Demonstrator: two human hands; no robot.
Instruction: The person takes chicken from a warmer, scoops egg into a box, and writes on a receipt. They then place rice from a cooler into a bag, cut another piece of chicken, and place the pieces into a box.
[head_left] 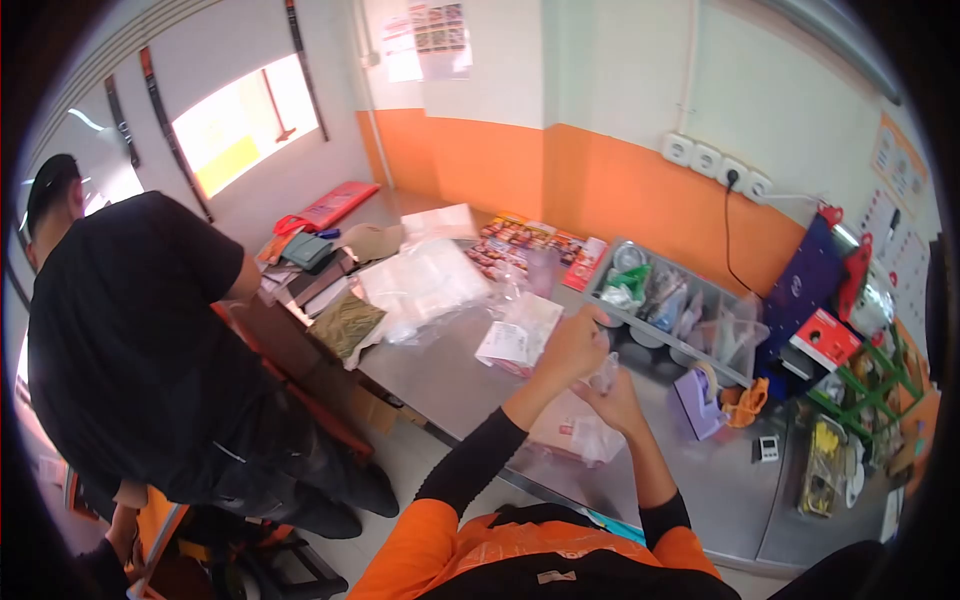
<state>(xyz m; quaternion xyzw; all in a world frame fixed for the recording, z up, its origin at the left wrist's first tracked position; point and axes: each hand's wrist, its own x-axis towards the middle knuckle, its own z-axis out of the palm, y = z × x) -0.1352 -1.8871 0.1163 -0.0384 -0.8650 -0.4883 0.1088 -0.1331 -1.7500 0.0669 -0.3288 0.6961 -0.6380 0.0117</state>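
Observation:
A clear plastic bag [597, 441] with a pale box inside stands on the metal table in front of me. Its gathered top rises between my hands. My left hand [577, 346] is closed in a fist at the upper end of the bag. Just below it, my right hand [613, 400] grips the bag's neck with bent fingers. Behind my left forearm sits another bagged box [522, 335] with a white paper slip on it.
A grey divided bin [672, 335] of packets stands against the wall. To its right are a purple tape dispenser [698, 405], a small timer [767, 448] and a cutlery tray [823, 465]. White plastic bags [430, 285] cover the table's left part. A person in black [140, 350] stands at left.

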